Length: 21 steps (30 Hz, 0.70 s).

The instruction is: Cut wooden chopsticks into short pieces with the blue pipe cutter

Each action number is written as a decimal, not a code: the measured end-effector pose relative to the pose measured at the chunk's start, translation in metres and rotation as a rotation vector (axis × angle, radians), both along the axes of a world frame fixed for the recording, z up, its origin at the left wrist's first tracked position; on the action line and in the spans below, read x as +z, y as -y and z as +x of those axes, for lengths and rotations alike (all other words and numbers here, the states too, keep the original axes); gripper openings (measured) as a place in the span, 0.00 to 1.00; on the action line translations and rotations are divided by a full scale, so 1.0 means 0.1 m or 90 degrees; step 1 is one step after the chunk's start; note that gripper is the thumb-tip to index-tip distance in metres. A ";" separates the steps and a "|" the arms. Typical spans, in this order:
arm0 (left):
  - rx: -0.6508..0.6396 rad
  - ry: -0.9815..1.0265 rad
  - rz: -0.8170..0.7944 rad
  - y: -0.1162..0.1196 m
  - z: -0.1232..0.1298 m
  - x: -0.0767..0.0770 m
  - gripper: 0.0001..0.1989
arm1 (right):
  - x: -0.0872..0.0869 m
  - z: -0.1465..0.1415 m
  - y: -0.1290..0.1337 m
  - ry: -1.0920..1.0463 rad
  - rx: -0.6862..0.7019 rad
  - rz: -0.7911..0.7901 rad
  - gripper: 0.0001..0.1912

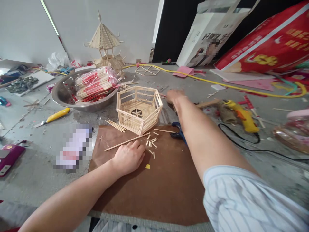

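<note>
My left hand (129, 156) rests with curled fingers on the brown mat (169, 193), just below a long thin stick (126, 141); whether anything is under its fingers is hidden. Several short cut stick pieces (151, 142) lie right of it. My right hand (175, 96) reaches out to the back right, beyond the mat, its fingertips blurred and partly hidden. Between the hands and farther back stands a six-sided stick frame (138, 111) with an open top. Blue-handled scissors (178, 131) lie partly behind my right forearm.
A metal bowl (56, 95) holds packaged sticks. Behind it stands a stick pagoda (103, 38). At left are a yellow cutter (58, 115) and a phone (73, 146). A yellow glue gun (243, 117) with a black cord lies right. A yellow cable (207, 81) crosses the back.
</note>
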<state>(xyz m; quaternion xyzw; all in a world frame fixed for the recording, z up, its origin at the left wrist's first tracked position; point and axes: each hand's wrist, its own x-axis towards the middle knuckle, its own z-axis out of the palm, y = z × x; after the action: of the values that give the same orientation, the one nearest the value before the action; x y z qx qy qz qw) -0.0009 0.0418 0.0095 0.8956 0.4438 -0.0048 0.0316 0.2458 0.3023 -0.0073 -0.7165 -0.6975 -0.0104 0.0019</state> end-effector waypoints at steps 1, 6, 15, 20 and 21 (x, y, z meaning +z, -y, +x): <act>0.000 0.001 0.004 0.00 0.00 0.00 0.13 | 0.05 -0.01 0.02 0.008 -0.006 0.008 0.10; -0.002 0.013 0.019 0.02 -0.01 0.00 0.13 | 0.54 0.02 0.31 -0.061 -0.008 0.249 0.17; -0.007 0.229 0.084 0.05 -0.05 0.01 0.13 | 1.31 0.00 1.69 -0.632 0.162 0.663 0.08; 0.011 0.476 0.080 0.12 -0.03 0.03 0.17 | 0.98 -0.45 2.45 -1.066 0.211 0.284 0.07; 0.015 0.509 0.028 0.13 -0.01 0.02 0.18 | 0.87 -0.55 2.53 -1.098 0.204 0.212 0.08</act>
<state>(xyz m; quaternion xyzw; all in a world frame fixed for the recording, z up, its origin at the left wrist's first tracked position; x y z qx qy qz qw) -0.0023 0.0289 0.0116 0.8222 0.4068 0.3537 0.1827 0.1908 0.0489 0.0795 -0.3593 -0.5347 0.4315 0.6315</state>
